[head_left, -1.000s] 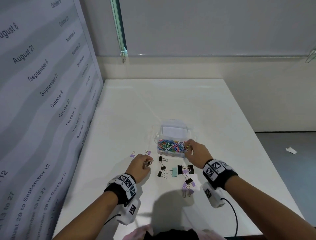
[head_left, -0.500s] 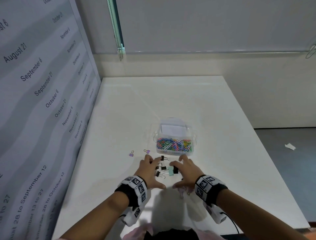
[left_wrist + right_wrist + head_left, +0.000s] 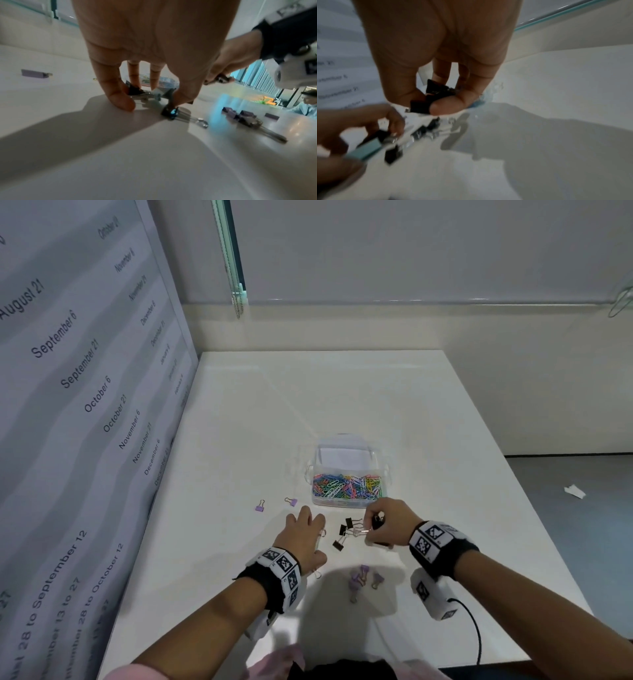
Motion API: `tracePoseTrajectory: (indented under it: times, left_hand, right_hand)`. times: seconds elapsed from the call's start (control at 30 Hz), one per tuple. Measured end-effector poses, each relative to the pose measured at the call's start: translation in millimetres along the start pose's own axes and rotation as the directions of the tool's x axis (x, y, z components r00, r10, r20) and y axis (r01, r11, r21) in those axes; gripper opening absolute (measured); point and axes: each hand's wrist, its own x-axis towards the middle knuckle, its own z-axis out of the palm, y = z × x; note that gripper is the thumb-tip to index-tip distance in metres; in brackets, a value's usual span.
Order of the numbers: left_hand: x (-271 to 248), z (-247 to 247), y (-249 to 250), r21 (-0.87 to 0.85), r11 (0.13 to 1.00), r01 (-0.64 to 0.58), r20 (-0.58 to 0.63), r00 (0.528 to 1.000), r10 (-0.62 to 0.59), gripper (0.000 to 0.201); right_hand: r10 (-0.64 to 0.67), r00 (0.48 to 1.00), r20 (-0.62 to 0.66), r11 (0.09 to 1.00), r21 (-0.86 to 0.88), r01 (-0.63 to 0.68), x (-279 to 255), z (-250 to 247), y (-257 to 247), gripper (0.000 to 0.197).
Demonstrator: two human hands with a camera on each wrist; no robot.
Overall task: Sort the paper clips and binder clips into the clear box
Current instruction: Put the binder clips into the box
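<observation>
The clear box sits mid-table, its near compartment full of coloured paper clips. Just in front of it my right hand grips black binder clips between thumb and fingers. My left hand is palm down on the table, and the right wrist view shows it pinching a teal binder clip. From the head the hand hides that clip. Between the hands lie three loose black binder clips. Two purple binder clips lie to the left.
A cluster of purple binder clips lies close to me between my wrists. A printed calendar wall runs along the white table's left edge. The table's right edge drops to a grey floor.
A second ago my right hand was at the box and the left held a clip. Both then spread over the pile. Now the right grips black clips and the left pinches the teal one.
</observation>
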Motion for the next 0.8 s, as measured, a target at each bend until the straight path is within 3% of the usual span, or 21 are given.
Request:
tracePoseTrajectory:
  times: [0.13,0.23,0.37,0.47,0.6,0.8]
  left_hand:
    - [4.3,-1.1,-1.4,0.075,0.994,0.078,-0.006,0.997,-0.078,0.042]
    - [6.9,1.3,-3.7,0.146,0.988,0.055,0.006,0.998,-0.056,0.034]
    - [5.2,-3.4,-6.9,0.12,0.992,0.035,0.032,0.999,-0.039,0.034]
    - [4.3,-9.9,-8.3,0.031,0.999,0.036,0.017,0.999,-0.036,0.033]
    - [9.3,-13.7,-15.2,-0.112,0.992,0.059,0.04,0.998,-0.055,0.033]
    - [24.3,-34.9,-18.4,-0.365,0.928,0.074,0.038,0.997,-0.065,0.028]
  right_hand:
    - [-0.03,0.999,-0.024,0.996,0.078,0.032,10.5,-26.7,-17.2,0.007]
    - [-0.073,0.984,-0.161,0.997,-0.02,0.071,31.1,-51.0,-35.3,0.013]
    - [-0.032,0.964,-0.265,0.998,-0.065,0.015,67.5,-73.0,-49.1,0.005]
    - [-0.041,0.96,-0.278,0.994,-0.11,0.01,92.3,-78.3,-51.1,0.007]
    - [0.002,0.984,-0.181,0.982,-0.186,-0.036,105.9,-72.9,-42.7,0.021]
    - [0.008,0.951,-0.31,1.0,-0.021,-0.015,80.7,-71.9,-20.3,0.03]
